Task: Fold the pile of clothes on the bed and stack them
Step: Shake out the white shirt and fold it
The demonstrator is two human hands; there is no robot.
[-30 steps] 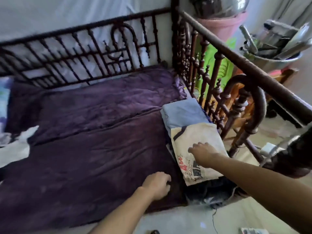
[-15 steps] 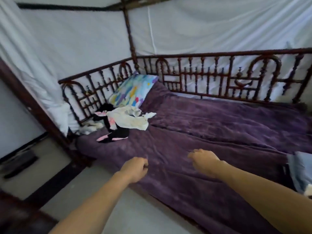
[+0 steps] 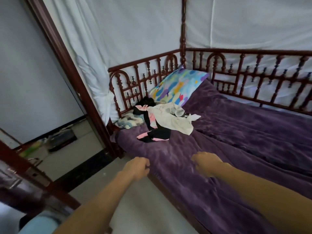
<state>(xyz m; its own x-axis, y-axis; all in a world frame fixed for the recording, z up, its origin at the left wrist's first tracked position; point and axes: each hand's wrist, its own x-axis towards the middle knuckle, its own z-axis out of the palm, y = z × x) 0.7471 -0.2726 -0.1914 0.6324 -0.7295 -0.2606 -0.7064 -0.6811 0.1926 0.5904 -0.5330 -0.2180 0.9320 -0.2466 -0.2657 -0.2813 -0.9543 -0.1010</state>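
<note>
- Reaching out over the bed's rumpled purple plush blanket (image 3: 236,141), we have our left hand (image 3: 136,168) and right hand (image 3: 206,163) both curled loosely, fingers bent in and pinching nothing.
- The task's thing, a loose pile of unfolded clothes (image 3: 162,122), lies near the head of the bed, just below the multicoloured patterned pillow (image 3: 179,85): a crumpled cream garment (image 3: 175,122) rests on top of a black garment with pink stripes (image 3: 153,134).
- What could go wrong, in our judgement: the two garments overlap, so grabbing the cream one by a bunched edge could drag the black one along or tip it off the mattress edge toward the floor.
- The pile also sits against the dark red carved wooden railing (image 3: 143,71), where a sleeve might snag on a spindle.
- Compared with half a second ago, our view has swung further left; the pile appears nearer the centre, and the folded stack seen at the right edge is out of sight.
</note>
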